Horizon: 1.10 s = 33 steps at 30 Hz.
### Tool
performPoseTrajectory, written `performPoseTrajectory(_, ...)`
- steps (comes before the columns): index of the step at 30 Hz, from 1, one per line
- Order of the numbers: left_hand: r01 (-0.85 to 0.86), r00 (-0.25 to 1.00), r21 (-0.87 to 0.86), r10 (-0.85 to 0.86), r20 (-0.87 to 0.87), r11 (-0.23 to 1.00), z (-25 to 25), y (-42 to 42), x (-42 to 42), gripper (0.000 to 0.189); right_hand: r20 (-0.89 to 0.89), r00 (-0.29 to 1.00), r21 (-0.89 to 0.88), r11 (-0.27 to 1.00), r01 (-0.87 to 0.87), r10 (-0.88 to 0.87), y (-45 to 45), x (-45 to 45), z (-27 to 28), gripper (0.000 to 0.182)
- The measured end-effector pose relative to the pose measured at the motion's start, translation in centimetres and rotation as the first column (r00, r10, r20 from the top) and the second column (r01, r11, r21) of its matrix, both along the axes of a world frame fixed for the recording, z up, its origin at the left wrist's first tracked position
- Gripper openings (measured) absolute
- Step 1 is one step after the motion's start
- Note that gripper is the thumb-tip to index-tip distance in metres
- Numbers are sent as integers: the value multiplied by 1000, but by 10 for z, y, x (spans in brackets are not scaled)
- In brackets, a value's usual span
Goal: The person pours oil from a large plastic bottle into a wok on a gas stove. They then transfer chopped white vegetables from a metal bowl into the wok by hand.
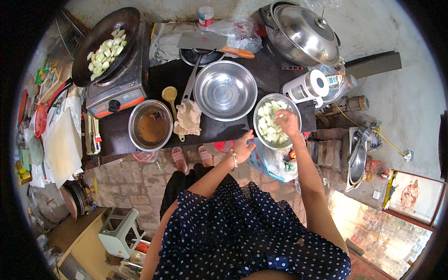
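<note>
My right hand (288, 124) reaches into a small steel bowl (298, 115) at the right of the dark table. Its fingertips are bent down among pale green vegetable chunks (267, 122), which seem to lie in water. Whether the fingers grip any chunk is hidden. My left hand (244, 148), a bracelet at its wrist, hovers by the table's front edge, just left of that bowl, fingers apart and holding nothing. A wider steel basin (225, 110) stands to the left of the bowl. More chunks (107, 56) lie in a tilted black wok (131, 24) on the stove.
A cleaver (203, 40) rests across a black lid behind the basin. A bowl of brown liquid (152, 126), a spoon (169, 93) and crumpled paper (188, 119) are on the left. At the right stand a white pitcher (302, 87) and a large lidded pot (302, 35).
</note>
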State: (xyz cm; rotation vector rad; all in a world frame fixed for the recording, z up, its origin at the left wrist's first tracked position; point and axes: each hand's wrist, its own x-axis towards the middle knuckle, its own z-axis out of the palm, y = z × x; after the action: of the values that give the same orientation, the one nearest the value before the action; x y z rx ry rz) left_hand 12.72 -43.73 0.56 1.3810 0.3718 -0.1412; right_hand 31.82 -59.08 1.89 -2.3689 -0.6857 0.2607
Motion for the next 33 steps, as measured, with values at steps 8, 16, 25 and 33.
performPoseTrajectory(8,7,1000,27,-7,-12,1000,1,6,-9,55,-248,941,-103,972,210,-230,15,-8,65,11)
performPoseTrajectory(16,-15,1000,42,14,22,999,10,22,-20,55,-167,963,-117,974,194,-212,21,-8,84,11)
performPoseTrajectory(25,-46,996,107,37,85,993,2,35,-29,54,-85,979,52,980,191,-187,33,-14,117,8)
performPoseTrajectory(33,24,994,113,-36,104,993,21,38,-35,50,137,986,-14,995,99,-96,-44,18,-7,4)
